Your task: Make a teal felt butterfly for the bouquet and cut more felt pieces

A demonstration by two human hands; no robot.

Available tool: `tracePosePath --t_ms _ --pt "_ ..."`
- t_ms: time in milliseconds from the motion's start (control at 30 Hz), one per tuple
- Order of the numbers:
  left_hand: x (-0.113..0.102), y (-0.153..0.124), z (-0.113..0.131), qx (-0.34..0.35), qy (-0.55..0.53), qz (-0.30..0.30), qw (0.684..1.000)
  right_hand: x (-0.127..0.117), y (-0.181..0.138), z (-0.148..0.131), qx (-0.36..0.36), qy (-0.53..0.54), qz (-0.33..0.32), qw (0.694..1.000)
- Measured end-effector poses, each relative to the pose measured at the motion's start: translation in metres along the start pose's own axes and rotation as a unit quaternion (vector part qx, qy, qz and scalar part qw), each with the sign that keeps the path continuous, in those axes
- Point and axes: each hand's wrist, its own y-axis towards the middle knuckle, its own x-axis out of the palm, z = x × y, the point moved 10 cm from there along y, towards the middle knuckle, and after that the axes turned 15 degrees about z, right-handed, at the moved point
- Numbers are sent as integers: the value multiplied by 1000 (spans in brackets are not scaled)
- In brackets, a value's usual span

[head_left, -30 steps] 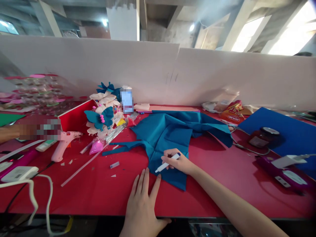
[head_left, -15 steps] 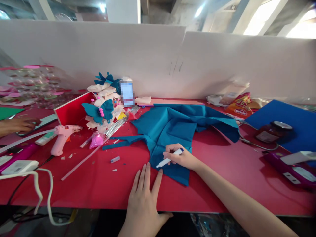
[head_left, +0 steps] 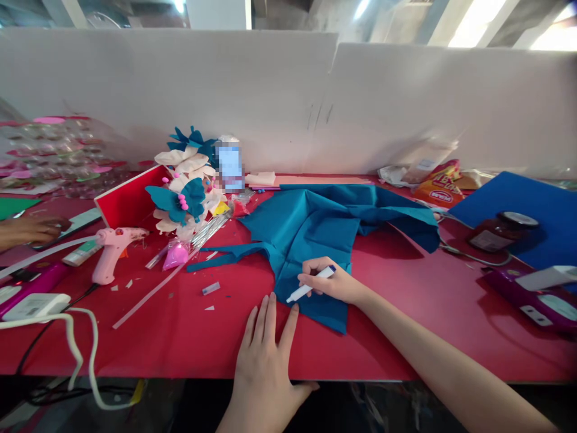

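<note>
A white marker (head_left: 311,285) with a dark blue end is pinched in my right hand (head_left: 331,279). Its tip points down and left at the near part of a creased teal fabric sheet (head_left: 311,246); whether it touches the cloth I cannot tell. My left hand (head_left: 268,355) lies flat with fingers spread at the table's front edge, the fingertips on the fabric's near left edge. Two narrow teal strips run out to the left from the sheet, and its far right part is folded and raised off the table.
A pink glue gun (head_left: 110,252) stands at left beside white cables (head_left: 72,337). Fabric flowers with a teal butterfly (head_left: 180,201) sit behind it, near a phone (head_left: 229,165). Another person's hand (head_left: 45,228) rests at far left. At right are a jar (head_left: 500,231) and a purple power strip (head_left: 536,300).
The view has tilted slightly, so the scene sits a little differently in the picture. Both hands and the marker keep nearly the same place on the fabric.
</note>
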Motion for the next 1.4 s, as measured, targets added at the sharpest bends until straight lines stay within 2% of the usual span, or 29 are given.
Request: tracePosePath --t_ms 367,633,867,1100,1167,1333,1400 --pt "-1 -1 -4 -7 -36 1 999 0 2 1 -2 -14 3 1000" --pt "0 -2 -4 2 -27 11 1000 -12 7 8 35 29 84 995" --pt "1 -3 -5 2 -26 8 1000 -3 1 -2 -1 13 18 1000" --pt "-1 0 -4 -8 -41 -1 999 -1 0 -6 -36 -14 -1 999" --pt "-1 0 -4 -8 -38 -5 999 -3 2 -3 -21 -13 16 1000" --pt "-1 0 -3 -3 -27 -4 1000 -18 7 10 41 50 120 991" --pt "0 -1 -3 -2 -27 -4 1000 -20 7 11 44 64 128 989"
